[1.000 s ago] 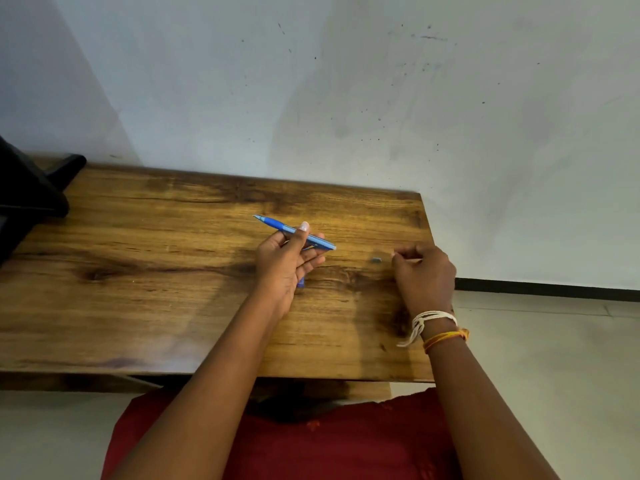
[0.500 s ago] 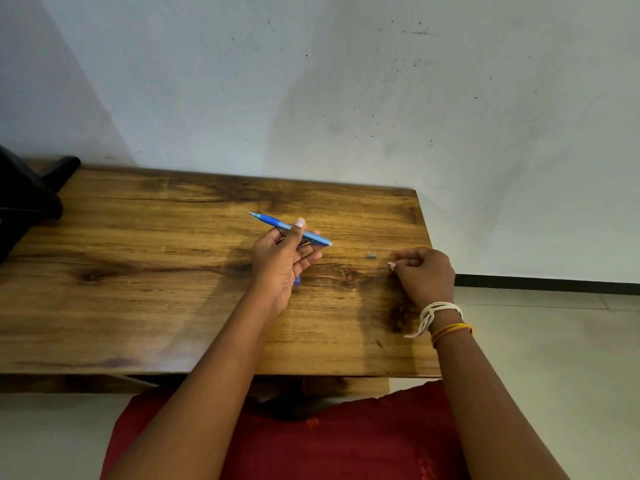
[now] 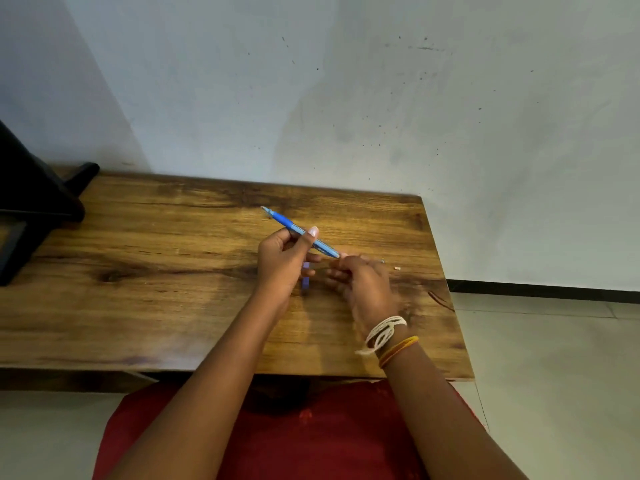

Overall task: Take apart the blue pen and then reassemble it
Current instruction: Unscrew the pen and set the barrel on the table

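My left hand (image 3: 284, 261) grips the blue pen (image 3: 298, 232) around its middle, above the wooden table (image 3: 173, 271). The pen slants, with its tip up and to the left and its rear end down and to the right. My right hand (image 3: 360, 285) is blurred, its curled fingertips at the pen's rear end; whether they hold anything is unclear. A small blue piece (image 3: 305, 276) shows under my left fingers, either held or lying on the table. A tiny grey part (image 3: 382, 261) and a tiny pale bit (image 3: 397, 268) lie on the table just right of my right hand.
A black object (image 3: 31, 206) stands on the table's far left end. A pale wall runs along the back of the table. The table's right edge (image 3: 446, 289) is close to my right hand, with tiled floor (image 3: 554, 358) beyond.
My right hand has moved left from the table near the grey part to the pen's rear end. My left hand and the pen have hardly moved.
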Available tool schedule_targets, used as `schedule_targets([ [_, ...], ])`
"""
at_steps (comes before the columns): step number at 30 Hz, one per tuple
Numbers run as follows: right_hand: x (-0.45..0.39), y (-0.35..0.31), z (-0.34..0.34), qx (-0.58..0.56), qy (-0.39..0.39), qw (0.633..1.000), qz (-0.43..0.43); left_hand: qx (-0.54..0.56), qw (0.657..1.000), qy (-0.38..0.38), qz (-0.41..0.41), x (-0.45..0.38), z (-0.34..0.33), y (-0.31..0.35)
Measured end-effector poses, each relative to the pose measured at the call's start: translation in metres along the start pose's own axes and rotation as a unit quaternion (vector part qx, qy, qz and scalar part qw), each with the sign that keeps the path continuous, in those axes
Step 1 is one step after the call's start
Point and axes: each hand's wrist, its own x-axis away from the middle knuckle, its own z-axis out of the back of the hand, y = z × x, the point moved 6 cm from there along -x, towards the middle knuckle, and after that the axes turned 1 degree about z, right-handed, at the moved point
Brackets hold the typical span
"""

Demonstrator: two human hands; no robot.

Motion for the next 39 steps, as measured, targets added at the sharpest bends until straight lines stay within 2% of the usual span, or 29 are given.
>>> schedule_targets([
  [1, 0.004, 0.009, -0.012, -0.127, -0.034, 0.988, -0.086, -0.040, 0.999, 0.003, -0.037, 0.000, 0.002, 0.003],
  [3, 0.008, 0.017, -0.022, -0.248, -0.069, 0.950, -0.177, -0.107, 0.989, -0.009, -0.104, 0.000, 0.004, 0.009],
  [6, 0.009, 0.019, -0.028, -0.283, -0.096, 0.931, -0.209, -0.164, 0.974, -0.034, -0.150, 0.001, 0.007, 0.011],
  [9, 0.012, 0.018, -0.032, -0.267, -0.110, 0.931, -0.222, -0.152, 0.979, -0.027, -0.136, 0.000, 0.011, 0.009],
  [15, 0.010, 0.017, -0.029, -0.254, -0.108, 0.937, -0.214, -0.144, 0.977, -0.009, -0.158, 0.000, 0.014, 0.016],
  [18, 0.007, 0.013, -0.026, -0.238, -0.104, 0.948, -0.183, -0.136, 0.982, 0.008, -0.127, 0.000, 0.015, 0.014],
  [21, -0.001, 0.011, -0.016, -0.254, -0.040, 0.957, -0.136, -0.124, 0.989, 0.020, -0.079, -0.003, 0.019, 0.008],
  [25, -0.009, 0.010, 0.005, -0.268, 0.092, 0.957, -0.057, -0.271, 0.960, 0.038, -0.055, -0.009, 0.026, -0.007],
  [27, -0.011, 0.007, 0.016, -0.209, 0.148, 0.967, -0.013, -0.355, 0.932, 0.050, -0.051, -0.005, 0.025, -0.010],
  [29, -0.013, 0.004, 0.023, -0.095, 0.187, 0.977, 0.030, -0.422, 0.902, 0.066, -0.063, 0.000, 0.021, -0.008],
  [30, -0.014, 0.001, 0.026, -0.004, 0.202, 0.978, 0.059, -0.447, 0.889, 0.069, -0.070, 0.002, 0.017, -0.007],
  [32, -0.016, -0.007, 0.025, 0.199, 0.201, 0.951, 0.126, -0.477, 0.873, 0.068, -0.074, 0.002, 0.012, -0.008],
  [35, -0.014, -0.012, 0.018, 0.349, 0.156, 0.906, 0.183, -0.475, 0.874, 0.075, -0.064, 0.001, 0.013, -0.007],
  [39, -0.017, -0.010, 0.012, 0.411, 0.115, 0.883, 0.194, -0.431, 0.896, 0.082, -0.066, 0.000, 0.018, -0.002],
])
